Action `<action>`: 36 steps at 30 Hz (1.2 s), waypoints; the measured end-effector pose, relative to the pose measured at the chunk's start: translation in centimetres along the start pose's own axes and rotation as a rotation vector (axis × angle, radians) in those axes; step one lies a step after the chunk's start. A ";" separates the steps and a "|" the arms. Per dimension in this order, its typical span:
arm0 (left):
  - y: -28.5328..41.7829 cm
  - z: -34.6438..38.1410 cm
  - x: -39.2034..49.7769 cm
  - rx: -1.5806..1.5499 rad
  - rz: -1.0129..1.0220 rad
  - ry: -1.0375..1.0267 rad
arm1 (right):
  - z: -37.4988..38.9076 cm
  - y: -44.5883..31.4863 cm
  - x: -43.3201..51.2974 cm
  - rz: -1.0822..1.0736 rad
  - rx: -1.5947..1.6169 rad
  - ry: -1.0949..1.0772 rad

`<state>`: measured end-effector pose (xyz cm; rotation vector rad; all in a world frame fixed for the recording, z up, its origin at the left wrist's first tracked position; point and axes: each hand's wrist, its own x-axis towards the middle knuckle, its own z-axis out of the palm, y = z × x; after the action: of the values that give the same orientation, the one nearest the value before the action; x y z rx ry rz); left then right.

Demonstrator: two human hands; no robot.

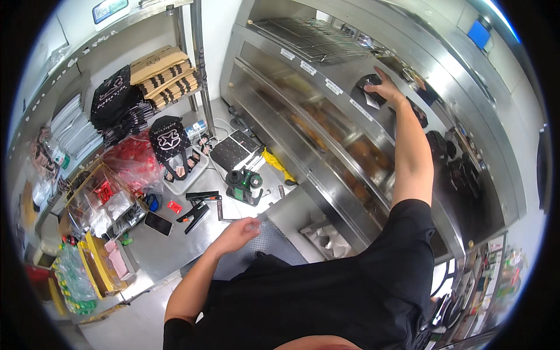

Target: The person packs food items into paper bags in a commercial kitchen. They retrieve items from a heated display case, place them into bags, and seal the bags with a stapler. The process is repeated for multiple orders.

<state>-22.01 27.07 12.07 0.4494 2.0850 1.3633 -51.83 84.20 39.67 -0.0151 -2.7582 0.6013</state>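
Observation:
My right hand (387, 90) reaches up to the metal shelf of a heated display cabinet (302, 144). Its thumb lies against a black package (369, 82) with a white slip (372, 103) on it, while a finger stretches away; whether it grips the package cannot be told. Another black package (416, 113) is just beyond my wrist, partly hidden by the forearm. Low near the front edge of the steel table (168, 256), my left hand (238, 236) hangs loosely curled and holds nothing.
A wire rack (310, 39) lies on the cabinet shelf, and fried food (315, 124) sits behind its glass. On the table are a label printer (245, 186), a stapler (197, 214), a phone (158, 223) and a black printed bag (169, 139). Folded paper bags (164, 74) fill a rack.

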 end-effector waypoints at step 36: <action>-39.4 -10.8 -25.1 0.456 -0.527 1.322 | 60.5 -60.5 -47.1 -0.807 0.315 -0.628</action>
<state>-8.19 -11.37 -13.13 -1.0931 3.1801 0.8576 -22.37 1.04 -2.12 1.4915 -2.7903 0.8762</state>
